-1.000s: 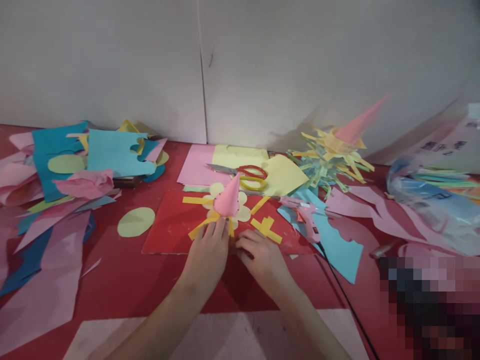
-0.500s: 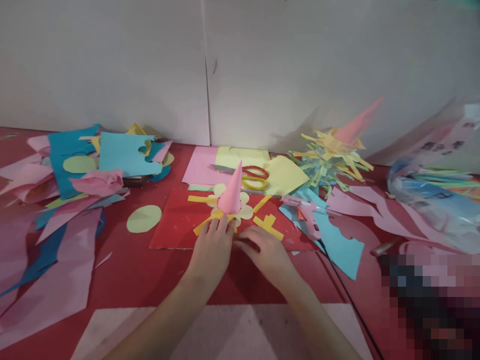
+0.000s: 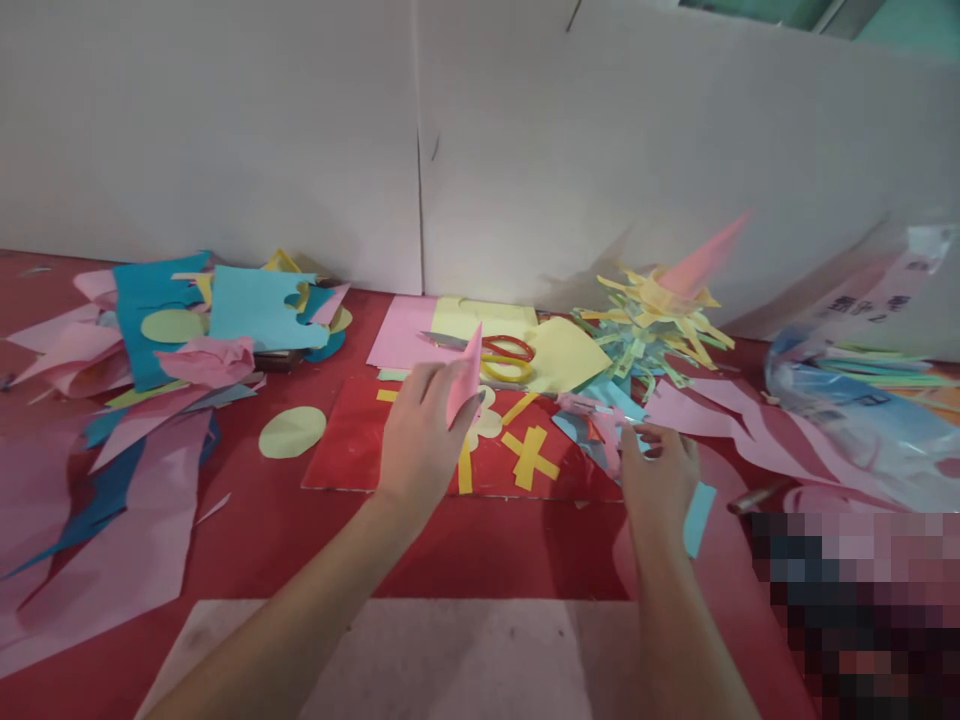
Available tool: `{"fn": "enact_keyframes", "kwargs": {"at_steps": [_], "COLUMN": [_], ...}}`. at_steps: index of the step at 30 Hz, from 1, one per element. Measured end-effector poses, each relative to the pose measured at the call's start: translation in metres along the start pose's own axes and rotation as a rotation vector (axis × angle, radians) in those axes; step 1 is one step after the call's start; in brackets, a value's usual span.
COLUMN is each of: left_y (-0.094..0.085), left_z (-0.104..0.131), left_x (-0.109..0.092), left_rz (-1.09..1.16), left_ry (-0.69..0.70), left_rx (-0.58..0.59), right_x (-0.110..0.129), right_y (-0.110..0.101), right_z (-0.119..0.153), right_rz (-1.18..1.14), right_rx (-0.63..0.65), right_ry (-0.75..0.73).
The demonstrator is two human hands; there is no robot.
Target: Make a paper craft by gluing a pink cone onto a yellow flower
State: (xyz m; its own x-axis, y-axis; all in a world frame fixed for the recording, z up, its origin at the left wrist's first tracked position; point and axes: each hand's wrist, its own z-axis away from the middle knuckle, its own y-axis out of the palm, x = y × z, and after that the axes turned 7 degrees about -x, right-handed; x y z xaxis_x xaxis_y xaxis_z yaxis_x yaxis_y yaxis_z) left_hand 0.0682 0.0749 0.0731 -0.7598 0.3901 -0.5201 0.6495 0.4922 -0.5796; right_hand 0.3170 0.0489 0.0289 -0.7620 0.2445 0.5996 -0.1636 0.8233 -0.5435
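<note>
My left hand (image 3: 424,430) is closed around the left side of a pink paper cone (image 3: 466,382), its thumb along the near side. The cone stands upright on a pale yellow paper flower (image 3: 489,418), partly hidden by the hand. Beneath lies a red board (image 3: 341,455). Yellow paper strips (image 3: 530,458), some crossed, lie on the board to the right. My right hand (image 3: 660,475) is beside the handle of a pink hot glue gun (image 3: 611,440), fingers curved with a gap between thumb and fingertips. The gun's cord is hidden behind the hand and arm.
Red-and-yellow-handled scissors (image 3: 506,358) lie on paper sheets behind the board. A finished-looking cone with a paper fringe (image 3: 660,310) stands back right. Paper scraps (image 3: 161,450) heap at left; a plastic bag (image 3: 847,390) lies at right. A pale yellow disc (image 3: 292,432) lies left of the board.
My left hand has risen from the yellow strips at the flower's base to the cone. My right hand has moved right, from the strips to the glue gun. The view has shifted slightly.
</note>
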Motion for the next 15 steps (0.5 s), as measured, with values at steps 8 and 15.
{"fn": "enact_keyframes", "kwargs": {"at_steps": [8, 15], "left_y": [0.026, 0.031], "left_z": [-0.031, -0.033], "left_x": [-0.008, 0.002], "left_rz": [0.167, 0.183], "left_ry": [-0.085, -0.151], "left_rx": [-0.097, -0.047], "right_x": [-0.018, -0.02], "right_y": [0.015, 0.015], "right_z": [0.005, 0.008], "right_rz": [0.096, 0.13], "right_rx": [0.25, 0.252], "right_ry": [0.098, -0.002]}}
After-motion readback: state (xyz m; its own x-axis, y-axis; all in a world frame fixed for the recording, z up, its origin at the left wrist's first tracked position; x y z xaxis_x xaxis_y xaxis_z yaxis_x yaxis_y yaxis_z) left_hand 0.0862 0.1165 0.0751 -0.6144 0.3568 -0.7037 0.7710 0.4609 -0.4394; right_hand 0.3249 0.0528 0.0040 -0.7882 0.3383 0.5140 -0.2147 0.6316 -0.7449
